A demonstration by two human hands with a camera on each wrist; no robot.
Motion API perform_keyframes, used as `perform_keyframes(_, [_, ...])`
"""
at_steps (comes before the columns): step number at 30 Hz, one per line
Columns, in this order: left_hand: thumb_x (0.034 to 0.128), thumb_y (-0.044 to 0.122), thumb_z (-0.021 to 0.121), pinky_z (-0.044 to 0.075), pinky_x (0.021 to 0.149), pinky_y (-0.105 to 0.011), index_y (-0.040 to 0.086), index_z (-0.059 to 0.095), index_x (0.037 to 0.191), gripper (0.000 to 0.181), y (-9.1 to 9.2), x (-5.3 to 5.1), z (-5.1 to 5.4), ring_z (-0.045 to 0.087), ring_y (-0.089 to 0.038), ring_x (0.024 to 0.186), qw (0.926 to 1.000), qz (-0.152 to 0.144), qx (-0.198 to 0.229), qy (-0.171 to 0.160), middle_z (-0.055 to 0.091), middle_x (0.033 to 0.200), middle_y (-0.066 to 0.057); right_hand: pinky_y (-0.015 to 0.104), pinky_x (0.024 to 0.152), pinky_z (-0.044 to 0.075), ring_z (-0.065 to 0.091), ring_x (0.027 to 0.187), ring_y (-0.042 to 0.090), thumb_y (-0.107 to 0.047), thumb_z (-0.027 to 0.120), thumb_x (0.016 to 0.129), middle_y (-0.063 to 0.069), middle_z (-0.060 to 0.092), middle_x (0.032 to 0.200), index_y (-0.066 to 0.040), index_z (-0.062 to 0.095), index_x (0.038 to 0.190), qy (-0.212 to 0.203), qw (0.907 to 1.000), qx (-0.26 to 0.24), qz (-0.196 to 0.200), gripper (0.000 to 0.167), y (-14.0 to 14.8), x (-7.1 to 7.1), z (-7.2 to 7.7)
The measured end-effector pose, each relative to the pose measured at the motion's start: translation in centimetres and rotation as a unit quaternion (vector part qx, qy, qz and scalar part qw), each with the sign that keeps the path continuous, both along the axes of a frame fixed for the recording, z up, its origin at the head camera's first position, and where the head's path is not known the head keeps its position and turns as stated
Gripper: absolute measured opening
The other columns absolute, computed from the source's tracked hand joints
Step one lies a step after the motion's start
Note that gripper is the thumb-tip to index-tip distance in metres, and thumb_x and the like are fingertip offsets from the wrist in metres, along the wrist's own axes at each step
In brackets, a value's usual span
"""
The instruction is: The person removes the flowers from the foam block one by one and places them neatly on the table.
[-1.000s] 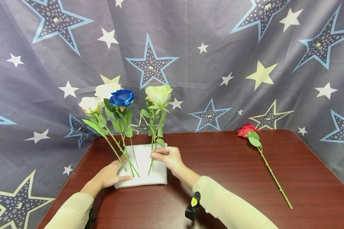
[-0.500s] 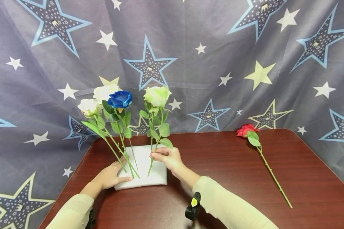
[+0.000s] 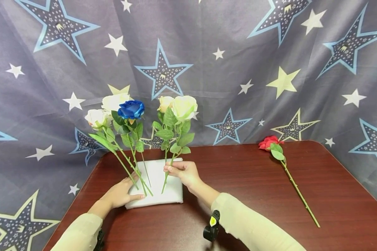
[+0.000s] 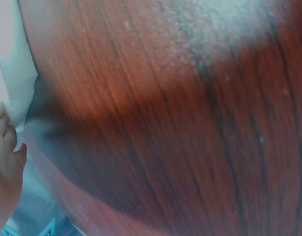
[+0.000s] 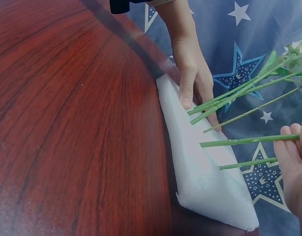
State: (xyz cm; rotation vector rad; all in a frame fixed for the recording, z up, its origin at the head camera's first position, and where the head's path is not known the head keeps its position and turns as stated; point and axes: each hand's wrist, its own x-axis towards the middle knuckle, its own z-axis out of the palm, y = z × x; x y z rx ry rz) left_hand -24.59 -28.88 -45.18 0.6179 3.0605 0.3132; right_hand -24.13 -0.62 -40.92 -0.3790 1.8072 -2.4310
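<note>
1. Head view: the right hand [image 3: 186,175] pinches the thin green stem [image 3: 163,185] of an artificial rose with a round, pale green-white bloom [image 3: 184,108] and soft oval leaves. The stem leans, its lower end meeting a flat, rectangular white foam block [image 3: 172,195] on a glossy, dark red-brown wood-grain table [image 3: 238,181]. The left hand [image 3: 120,192] rests spread against the block's left end, thumb extended along the near side, grasping no flower. Beside the held rose is a smaller cream-coloured rose [image 3: 165,103]; left of it a ruffled, deep-blue rose [image 3: 131,109] and two layered white roses [image 3: 98,118] rise from the foam on slanting stems. Well apart on the right lies a red rose [image 3: 268,143] with a knobbly stem. Behind hangs creased grey fabric [image 3: 204,62] printed with stars.

2. Left wrist view: mostly streaked, shiny wood grain; a hand is cut off at the left edge, near something white. I cannot tell its grip here.

3. Right wrist view: the foam looks thick, rough-edged and slightly rounded; the smooth, jointed stems fan out from its upper face. The left thumb lies flat upon it, while the right fingers meet one stem.
</note>
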Motion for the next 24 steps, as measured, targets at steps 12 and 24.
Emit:
perform_keyframes(12, [0.0802, 0.062, 0.063, 0.038, 0.108, -0.055, 0.001, 0.036, 0.147, 0.095, 0.04, -0.01, 0.58, 0.039, -0.042, 0.138, 1.0, -0.004, -0.005, 0.006, 0.037, 0.152, -0.023, 0.043, 0.087, 0.056, 0.074, 0.084, 0.016, 0.007, 0.061, 0.088, 0.041, 0.06, 0.11, 0.022, 0.056, 0.115, 0.002, 0.9995, -0.033, -0.004, 0.032, -0.25, -0.26, 0.42])
perform_keyframes(24, [0.0808, 0.063, 0.062, 0.036, 0.11, -0.055, 0.002, 0.035, 0.148, 0.095, 0.12, 0.12, 0.2, 0.037, -0.042, 0.139, 1.0, -0.002, 0.008, -0.002, 0.036, 0.152, -0.023, 0.038, 0.085, 0.058, 0.073, 0.094, 0.026, 0.011, 0.062, 0.085, 0.038, 0.061, 0.113, 0.022, 0.059, 0.112, -0.021, 0.9976, -0.045, -0.048, 0.029, -0.39, -0.22, 0.11])
